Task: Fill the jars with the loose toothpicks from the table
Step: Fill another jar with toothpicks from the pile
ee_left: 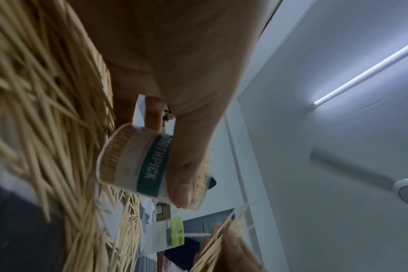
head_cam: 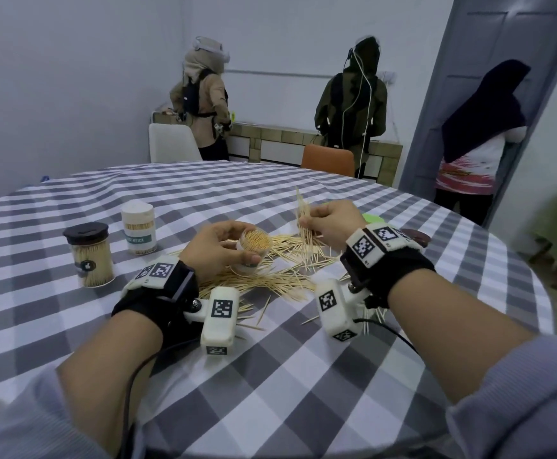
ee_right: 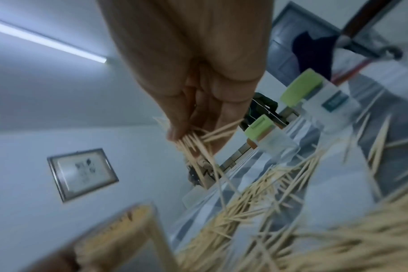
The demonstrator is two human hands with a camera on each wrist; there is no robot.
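My left hand (head_cam: pixel 219 251) grips an open clear jar (head_cam: pixel 253 248) with a teal TOOTHPICK label (ee_left: pixel 149 165); it is packed with toothpicks and tilts over the pile. Loose toothpicks (head_cam: pixel 270 276) lie spread on the checked tablecloth between my hands. My right hand (head_cam: pixel 328 223) pinches a bundle of toothpicks (head_cam: pixel 303 217), its lower tips fanning down to the pile (ee_right: pixel 198 147). A dark-lidded jar (head_cam: pixel 90 256) and a white-lidded jar (head_cam: pixel 139 226), both holding toothpicks, stand at the left.
Clear jars with green lids (ee_right: pixel 300 88) stand beyond my right hand, and a brown lid (head_cam: pixel 416 236) lies behind my right wrist. The round table (head_cam: pixel 270 376) has chairs (head_cam: pixel 171 142) at its far side. Three people stand at the back wall.
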